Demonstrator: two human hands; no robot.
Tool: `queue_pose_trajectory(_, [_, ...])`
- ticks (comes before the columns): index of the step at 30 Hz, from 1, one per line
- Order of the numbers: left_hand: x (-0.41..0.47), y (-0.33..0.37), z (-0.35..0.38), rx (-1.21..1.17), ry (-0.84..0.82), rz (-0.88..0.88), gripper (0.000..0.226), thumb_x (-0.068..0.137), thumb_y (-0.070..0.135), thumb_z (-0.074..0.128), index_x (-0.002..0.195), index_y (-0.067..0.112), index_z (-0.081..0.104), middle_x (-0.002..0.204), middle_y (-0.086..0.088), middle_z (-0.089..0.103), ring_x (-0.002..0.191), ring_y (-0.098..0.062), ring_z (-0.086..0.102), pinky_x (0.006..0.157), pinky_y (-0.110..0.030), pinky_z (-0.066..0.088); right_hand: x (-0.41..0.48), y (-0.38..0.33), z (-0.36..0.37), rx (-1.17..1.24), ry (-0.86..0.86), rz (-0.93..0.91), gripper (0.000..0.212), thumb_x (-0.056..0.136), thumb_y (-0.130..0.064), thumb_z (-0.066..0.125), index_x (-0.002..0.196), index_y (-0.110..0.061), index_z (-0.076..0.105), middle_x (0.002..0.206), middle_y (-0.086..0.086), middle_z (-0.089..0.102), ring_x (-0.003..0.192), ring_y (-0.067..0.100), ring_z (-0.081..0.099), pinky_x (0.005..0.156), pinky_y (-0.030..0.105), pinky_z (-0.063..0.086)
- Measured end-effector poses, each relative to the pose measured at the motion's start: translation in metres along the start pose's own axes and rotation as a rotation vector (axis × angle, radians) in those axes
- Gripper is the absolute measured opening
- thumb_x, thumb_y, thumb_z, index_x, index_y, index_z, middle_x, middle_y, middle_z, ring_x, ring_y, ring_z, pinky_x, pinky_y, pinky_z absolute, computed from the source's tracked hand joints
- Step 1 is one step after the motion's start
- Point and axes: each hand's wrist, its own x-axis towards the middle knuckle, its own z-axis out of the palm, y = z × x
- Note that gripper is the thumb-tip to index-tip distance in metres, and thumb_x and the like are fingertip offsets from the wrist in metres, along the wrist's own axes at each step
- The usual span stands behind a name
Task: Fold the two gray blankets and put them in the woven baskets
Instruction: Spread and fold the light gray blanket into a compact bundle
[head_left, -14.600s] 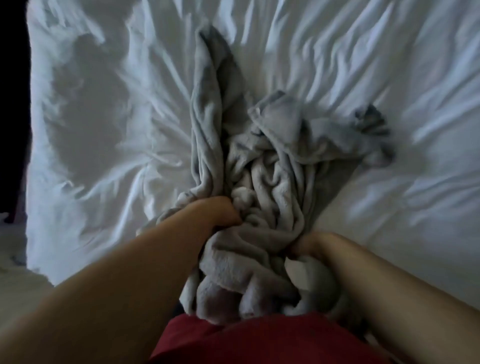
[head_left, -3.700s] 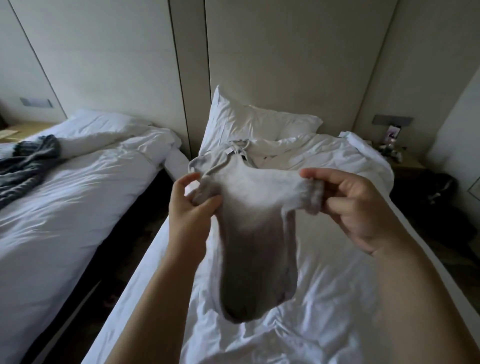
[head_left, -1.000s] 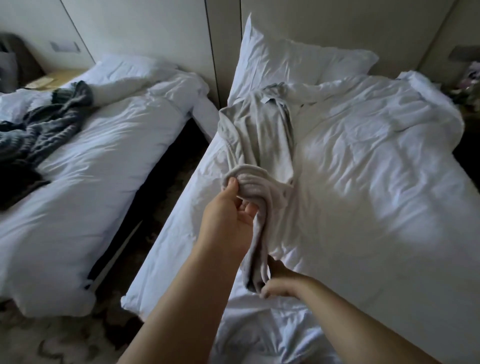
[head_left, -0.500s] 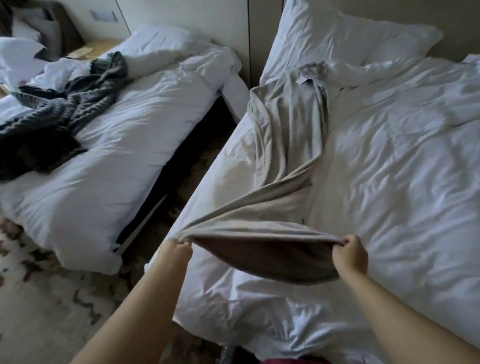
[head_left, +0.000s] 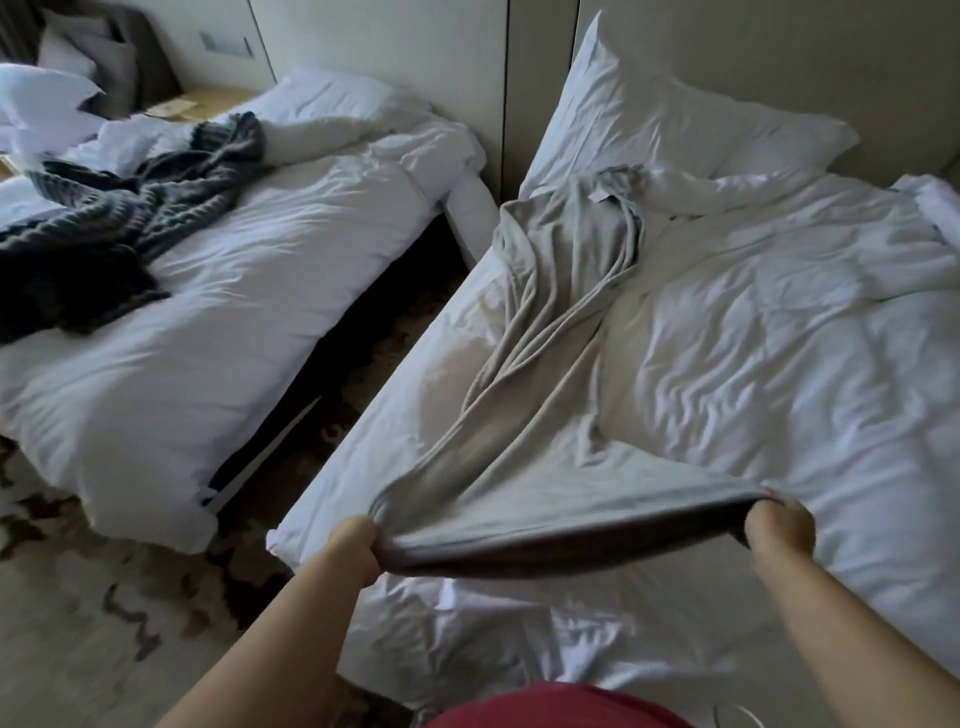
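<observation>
Since half a second ago the hands have drawn farther apart, the right one most, and the near hem of the light gray blanket (head_left: 550, 364) now stretches wider and flatter between them. The left hand (head_left: 358, 545) is fisted round the hem's left corner, just above the near left corner of the right bed (head_left: 779, 338). The right hand (head_left: 782, 525) grips the other corner, out over the rumpled white duvet.

From both fists the blanket runs straight away toward the pillow (head_left: 675, 124). Its long axis lies foot to head. It is spread at the near end and narrows into bunched ropes farther up, with the far end crumpled just below the pillow. Both hands look about equally near, so I'd judge any fold must carry the hem forward along that axis once the far half is opened out.

Over on the left bed (head_left: 234, 322) the dark gray blanket (head_left: 119, 208) lies heaped, well apart and unfolded. Patterned carpet (head_left: 104, 597) and a dark gap separate the beds, with pale wall panels behind. I see no basket.
</observation>
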Motion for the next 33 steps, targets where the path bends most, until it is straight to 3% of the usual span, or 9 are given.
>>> queue_pose_trajectory(3, [-0.006, 0.013, 0.003, 0.041, -0.139, 0.101, 0.012, 0.089, 0.01, 0.045, 0.081, 0.002, 0.048, 0.075, -0.01, 0.049, 0.06, -0.024, 0.046, 0.053, -0.028, 0.039, 0.007, -0.007, 0.007, 0.468, -0.121, 0.313, 0.042, 0.092, -0.005, 0.045, 0.134, -0.008, 0.05, 0.133, 0.016, 0.053, 0.114, 0.031, 0.053, 0.09, 0.043, 0.047])
queue_pose_trajectory(9, [0.011, 0.014, -0.016, 0.295, -0.692, -0.007, 0.033, 0.088, 0.025, 0.063, 0.114, 0.005, 0.068, 0.108, -0.015, 0.069, 0.088, -0.026, 0.069, 0.078, -0.036, 0.058, 0.009, 0.031, -0.011, -0.023, -0.214, 0.112, 0.03, 0.09, 0.0, 0.043, 0.114, 0.003, 0.061, 0.095, 0.019, 0.061, 0.084, 0.031, 0.054, 0.074, 0.039, 0.044])
queue_pose_trajectory(12, [0.02, 0.004, -0.019, 0.472, -0.547, -0.047, 0.039, 0.089, 0.007, 0.062, 0.124, -0.008, 0.054, 0.096, -0.021, 0.066, 0.081, -0.029, 0.064, 0.079, -0.038, 0.053, 0.008, 0.047, -0.029, -0.128, -0.401, 0.164, 0.024, 0.091, 0.004, 0.045, 0.106, 0.003, 0.064, 0.087, 0.019, 0.064, 0.078, 0.033, 0.057, 0.067, 0.036, 0.045])
queue_pose_trajectory(14, [0.013, 0.008, -0.011, 0.537, -0.398, -0.004, 0.026, 0.088, 0.006, 0.063, 0.11, -0.006, 0.059, 0.076, -0.018, 0.066, 0.062, -0.026, 0.064, 0.06, -0.033, 0.055, 0.008, 0.041, -0.038, -0.17, -0.447, 0.172, 0.023, 0.091, 0.005, 0.046, 0.1, -0.001, 0.066, 0.087, 0.02, 0.063, 0.072, 0.03, 0.055, 0.058, 0.03, 0.043])
queue_pose_trajectory(17, [-0.005, 0.041, 0.01, 0.38, -0.335, 0.167, 0.014, 0.081, 0.014, 0.071, 0.084, 0.01, 0.059, 0.06, -0.007, 0.056, 0.042, -0.016, 0.053, 0.034, -0.015, 0.04, 0.023, -0.006, -0.047, -0.115, -0.303, 0.025, 0.029, 0.089, 0.006, 0.045, 0.098, -0.013, 0.065, 0.086, 0.018, 0.058, 0.061, 0.023, 0.05, 0.049, 0.025, 0.044])
queue_pose_trajectory(21, [-0.034, 0.09, 0.033, -0.078, -0.509, 0.462, 0.005, 0.088, 0.014, 0.064, 0.09, 0.011, 0.061, 0.062, -0.002, 0.046, 0.032, -0.003, 0.043, 0.032, -0.012, 0.032, 0.042, -0.083, -0.064, 0.133, -0.047, -0.297, 0.049, 0.076, 0.007, 0.036, 0.107, -0.014, 0.067, 0.067, 0.008, 0.056, 0.05, 0.024, 0.052, 0.03, 0.015, 0.038])
queue_pose_trajectory(25, [-0.036, 0.09, 0.045, -0.06, -0.369, 0.581, 0.016, 0.085, 0.024, 0.072, 0.079, 0.015, 0.061, 0.059, 0.002, 0.052, 0.043, -0.007, 0.047, 0.036, -0.017, 0.037, 0.041, -0.088, -0.066, 0.151, -0.013, -0.386, 0.056, 0.069, 0.007, 0.034, 0.103, -0.019, 0.071, 0.073, 0.008, 0.061, 0.042, 0.01, 0.054, 0.033, 0.013, 0.038])
queue_pose_trajectory(29, [0.007, 0.038, 0.032, 0.348, -0.122, 0.386, 0.025, 0.088, 0.025, 0.068, 0.078, 0.007, 0.053, 0.07, -0.008, 0.048, 0.053, -0.018, 0.044, 0.042, -0.023, 0.038, 0.033, -0.002, -0.053, -0.029, -0.172, -0.141, 0.056, 0.078, 0.018, 0.029, 0.114, -0.002, 0.067, 0.078, 0.015, 0.057, 0.051, 0.025, 0.044, 0.03, 0.012, 0.032])
queue_pose_trajectory(33, [0.039, -0.014, 0.006, 0.351, -0.092, 0.032, 0.017, 0.09, 0.017, 0.063, 0.09, 0.008, 0.049, 0.07, -0.007, 0.045, 0.053, -0.017, 0.043, 0.039, -0.023, 0.035, 0.012, 0.077, -0.055, -0.055, -0.282, 0.178, 0.042, 0.086, 0.016, 0.033, 0.105, -0.002, 0.066, 0.092, 0.018, 0.06, 0.063, 0.025, 0.052, 0.037, 0.02, 0.048])
